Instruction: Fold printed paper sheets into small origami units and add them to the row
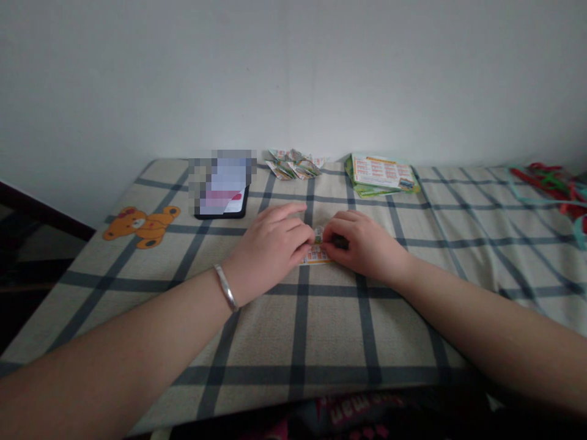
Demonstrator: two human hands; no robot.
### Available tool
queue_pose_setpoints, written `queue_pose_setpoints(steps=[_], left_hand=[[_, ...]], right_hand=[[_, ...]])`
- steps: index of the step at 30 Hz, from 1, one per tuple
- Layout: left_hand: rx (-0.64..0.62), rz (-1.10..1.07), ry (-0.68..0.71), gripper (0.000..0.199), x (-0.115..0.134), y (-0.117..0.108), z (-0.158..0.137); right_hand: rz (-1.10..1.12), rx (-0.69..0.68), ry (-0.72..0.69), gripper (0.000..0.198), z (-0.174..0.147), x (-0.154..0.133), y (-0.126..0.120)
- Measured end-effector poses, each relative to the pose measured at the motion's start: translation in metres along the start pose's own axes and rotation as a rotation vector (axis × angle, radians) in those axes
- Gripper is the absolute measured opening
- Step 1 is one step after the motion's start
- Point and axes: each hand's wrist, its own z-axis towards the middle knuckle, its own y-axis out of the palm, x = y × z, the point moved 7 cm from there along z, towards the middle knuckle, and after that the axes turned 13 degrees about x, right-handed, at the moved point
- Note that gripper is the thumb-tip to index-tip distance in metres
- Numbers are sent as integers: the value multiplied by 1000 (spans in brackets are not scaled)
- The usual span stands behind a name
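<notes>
A small printed paper card [317, 253] with orange and white print lies on the checked cloth between my two hands. My left hand [277, 238], with a silver bangle on the wrist, pinches its left side between thumb and forefinger, the other fingers reaching forward. On the opposite side, the curled fingers of my right hand [355, 241] pinch the card too. Both hands hide much of it, so whether it is folded I cannot fully tell.
Folded paper pieces [294, 165] sit by the wall. Right of them lies a stack of printed cards [383, 174]. A phone [224, 189], partly pixelated, rests at the left, near a bear cutout [142, 226]. Red and green strips [554, 183] lie far right on the checked tablecloth [257, 354].
</notes>
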Motion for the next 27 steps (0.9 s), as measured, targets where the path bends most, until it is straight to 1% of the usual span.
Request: queue_pose_setpoints(steps=[5, 7, 9, 12, 18, 21, 23, 27], left_hand=[[-11, -33, 34, 10, -1, -1, -2], [-2, -42, 46, 9, -2, -2, -2], [3, -42, 65, 9, -1, -3, -2], [-15, -41, 81, 10, -1, -2, -1], [-57, -56, 78, 12, -2, -1, -4], [-61, -42, 94, 14, -1, -2, -5], [-64, -35, 123, 15, 1, -2, -6], [-77, -5, 227, 16, 9, -1, -8]], right_hand=[[14, 8, -16, 2, 0, 2, -1], [40, -21, -57, 5, -1, 2, -2], [83, -81, -123, 10, -4, 1, -2], [105, -97, -198, 16, -7, -2, -6], [35, -105, -263, 21, -10, -7, -8], [-3, -122, -273, 23, -10, -8, -7], [-22, -126, -275, 23, -10, -8, -7], [-39, -116, -292, 22, -11, -9, -8]])
